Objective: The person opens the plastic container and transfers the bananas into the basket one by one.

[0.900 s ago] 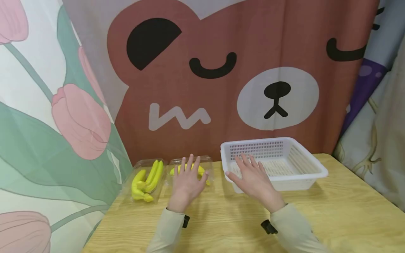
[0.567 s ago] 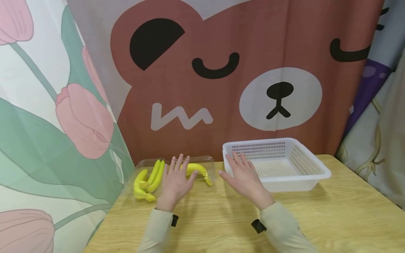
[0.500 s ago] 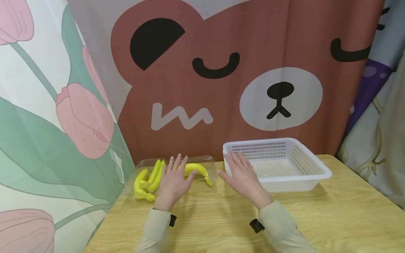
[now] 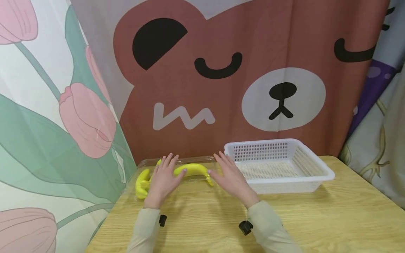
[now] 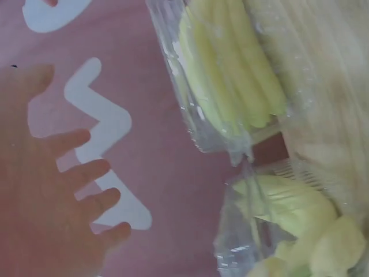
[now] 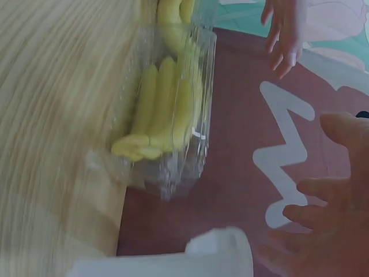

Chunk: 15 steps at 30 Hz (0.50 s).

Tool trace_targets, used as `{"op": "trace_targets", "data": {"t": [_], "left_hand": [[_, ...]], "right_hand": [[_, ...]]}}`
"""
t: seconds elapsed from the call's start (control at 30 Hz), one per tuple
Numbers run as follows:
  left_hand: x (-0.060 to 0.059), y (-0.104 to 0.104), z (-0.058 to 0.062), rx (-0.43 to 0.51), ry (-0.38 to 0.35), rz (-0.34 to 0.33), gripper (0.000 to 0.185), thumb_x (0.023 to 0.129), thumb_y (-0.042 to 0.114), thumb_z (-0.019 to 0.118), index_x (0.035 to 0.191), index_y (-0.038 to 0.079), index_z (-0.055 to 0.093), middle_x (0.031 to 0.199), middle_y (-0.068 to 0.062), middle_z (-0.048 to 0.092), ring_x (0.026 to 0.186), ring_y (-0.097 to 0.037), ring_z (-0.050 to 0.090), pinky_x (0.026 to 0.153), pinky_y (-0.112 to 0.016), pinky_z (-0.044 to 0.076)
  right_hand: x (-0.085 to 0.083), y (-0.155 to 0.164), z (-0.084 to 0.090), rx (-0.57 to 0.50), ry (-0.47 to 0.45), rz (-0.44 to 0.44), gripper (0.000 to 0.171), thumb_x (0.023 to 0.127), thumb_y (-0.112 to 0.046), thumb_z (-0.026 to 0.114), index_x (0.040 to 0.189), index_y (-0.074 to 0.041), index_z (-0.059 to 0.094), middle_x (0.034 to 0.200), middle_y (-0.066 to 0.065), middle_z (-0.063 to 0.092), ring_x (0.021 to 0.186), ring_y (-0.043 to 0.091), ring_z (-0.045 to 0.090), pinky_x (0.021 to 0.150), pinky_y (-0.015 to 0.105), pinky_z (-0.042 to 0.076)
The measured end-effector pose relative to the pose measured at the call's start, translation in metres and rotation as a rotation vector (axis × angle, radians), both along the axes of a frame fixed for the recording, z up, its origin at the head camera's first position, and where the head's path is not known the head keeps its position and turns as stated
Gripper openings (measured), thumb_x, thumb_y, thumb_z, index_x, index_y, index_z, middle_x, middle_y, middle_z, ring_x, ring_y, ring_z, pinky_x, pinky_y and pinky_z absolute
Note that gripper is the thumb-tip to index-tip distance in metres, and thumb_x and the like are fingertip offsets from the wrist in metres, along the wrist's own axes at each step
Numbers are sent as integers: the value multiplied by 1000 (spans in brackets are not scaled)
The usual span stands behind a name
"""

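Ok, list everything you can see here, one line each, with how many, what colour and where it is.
banana bunches: two, yellow, in the clear containers at the table's far left, by the curtain.
clear plastic containers: two, transparent, side by side on the table's far left edge.
basket: one, white, perforated, far right part of the table, nothing in it.
table: one, light wood grain, under everything.
bear curtain: one, reddish brown with a white muzzle, behind the table.
tulip curtain: one, white with pink and green, at the left.
left hand: one, fingers spread, over the left container.
right hand: one, fingers spread, between the right container and the basket.
sleeves: two, pale beige, near edge.
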<state>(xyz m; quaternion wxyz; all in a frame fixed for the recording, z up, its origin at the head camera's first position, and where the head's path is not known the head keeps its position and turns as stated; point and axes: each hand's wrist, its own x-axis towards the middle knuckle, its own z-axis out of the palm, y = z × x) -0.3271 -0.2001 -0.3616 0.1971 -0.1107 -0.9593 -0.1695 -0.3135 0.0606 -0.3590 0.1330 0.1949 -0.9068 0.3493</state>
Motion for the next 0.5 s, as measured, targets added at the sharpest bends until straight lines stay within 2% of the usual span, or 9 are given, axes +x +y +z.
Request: {"op": "trace_targets", "data": {"t": [0.13,0.23,0.37,0.5], "left_hand": [[-5,-7,-5,24,15,-33,75,95,59,54,154,17,35,161,-10,23,147,-34,16,116,-60,18],[-8,-11,-10,29,24,-64,79,91,60,60,153,17,37,161,-11,24,146,-35,20,112,-63,25],[-12,-13,-17,45,19,-108,83,87,60,66,152,17,38,160,-12,24,146,-37,20,109,-62,31],[-15,-10,-25,80,-35,-140,82,87,54,69,153,18,37,162,-11,19,146,-39,17,108,-63,32]], "right_hand": [[-1,-12,-2,-75,-10,25,75,96,-58,52,156,-20,30,163,-1,14,149,25,10,115,60,19],[-2,-21,-4,-108,1,52,72,96,-49,58,154,-15,34,163,2,17,149,27,13,116,59,19],[-4,-30,-12,-67,19,69,72,96,-48,59,154,-12,35,163,6,16,148,30,15,115,60,21],[-7,-36,-23,-17,3,100,71,98,-50,54,155,-15,32,163,6,13,148,31,13,114,60,22]]}}
